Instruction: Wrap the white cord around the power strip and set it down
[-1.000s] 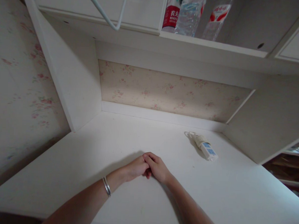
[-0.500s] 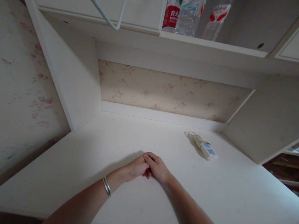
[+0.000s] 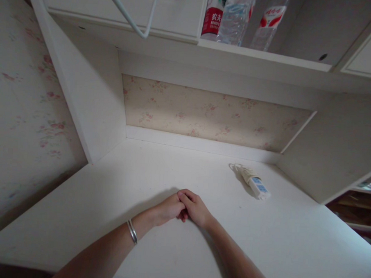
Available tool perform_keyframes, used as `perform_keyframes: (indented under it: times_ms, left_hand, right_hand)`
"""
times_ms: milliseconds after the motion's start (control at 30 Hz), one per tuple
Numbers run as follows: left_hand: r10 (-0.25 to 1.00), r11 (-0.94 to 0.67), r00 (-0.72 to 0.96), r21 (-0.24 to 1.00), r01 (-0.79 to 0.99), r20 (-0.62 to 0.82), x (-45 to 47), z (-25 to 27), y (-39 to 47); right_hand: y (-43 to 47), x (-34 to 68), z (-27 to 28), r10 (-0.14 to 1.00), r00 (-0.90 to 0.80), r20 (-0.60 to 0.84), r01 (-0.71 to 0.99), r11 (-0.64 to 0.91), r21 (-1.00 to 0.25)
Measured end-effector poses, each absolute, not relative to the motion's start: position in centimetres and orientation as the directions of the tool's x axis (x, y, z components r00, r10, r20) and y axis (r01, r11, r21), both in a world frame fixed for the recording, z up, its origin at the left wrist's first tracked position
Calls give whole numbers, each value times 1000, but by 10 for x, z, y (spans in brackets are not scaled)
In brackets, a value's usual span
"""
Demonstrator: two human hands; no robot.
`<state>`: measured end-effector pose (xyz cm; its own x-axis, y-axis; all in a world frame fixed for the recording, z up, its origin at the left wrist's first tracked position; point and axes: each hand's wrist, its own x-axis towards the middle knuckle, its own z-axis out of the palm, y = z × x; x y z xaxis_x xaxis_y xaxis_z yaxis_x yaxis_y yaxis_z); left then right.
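My left hand (image 3: pixel 169 208) and my right hand (image 3: pixel 197 208) are clasped together on the white desktop (image 3: pixel 159 166). The right hand's fingers and thumb wrap over the fingers of the left, both hands closed. Some fingertips show curled below the clasp; the rest of the left fingers are hidden. No object shows in either hand. A silver bangle (image 3: pixel 132 231) sits on my left wrist. To the right of the hands, apart from them, lies a white power strip (image 3: pixel 259 187) with blue socket faces and its cord (image 3: pixel 248 173) wound round one end.
Above the desk runs a white cabinet shelf (image 3: pixel 265 57) holding plastic bottles, one a red-labelled bottle (image 3: pixel 213 18). A pale metal bar (image 3: pixel 129 17) hangs at the upper left. Side panels (image 3: pixel 92 90) rise at both ends, and floral wallpaper (image 3: pixel 205 113) shows behind.
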<state>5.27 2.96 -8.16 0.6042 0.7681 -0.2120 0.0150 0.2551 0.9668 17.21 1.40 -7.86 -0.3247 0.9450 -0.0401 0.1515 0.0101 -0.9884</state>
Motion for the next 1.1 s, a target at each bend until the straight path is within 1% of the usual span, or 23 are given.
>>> perform_keyframes:
  times_ms: [567, 733, 900, 967, 1033, 1100]
  left_hand:
    - [775, 258, 591, 966, 26, -223, 53, -80, 29]
    - [771, 264, 600, 964, 4, -214, 52, -81, 29]
    - [761, 248, 615, 968, 20, -208, 52, -81, 29]
    - [745, 244, 636, 969, 22, -202, 51, -79, 29]
    - [732, 248, 650, 968, 24, -203, 50, -76, 28]
    - [727, 250, 651, 967, 45, -218, 48, -74, 27]
  right_hand:
    - [15, 172, -80, 947, -322, -21, 145, 27, -989]
    - [14, 171, -79, 947, -320, -27, 146, 21, -989]
    - [12, 174, -75, 949, -315, -22, 193, 42, -980]
    - [16, 180, -75, 967, -252, 31, 269, 101, -958]
    - [23, 191, -75, 979, -137, 153, 390, 195, -900]
    - [32, 208, -75, 959, -10, 282, 531, 244, -811]
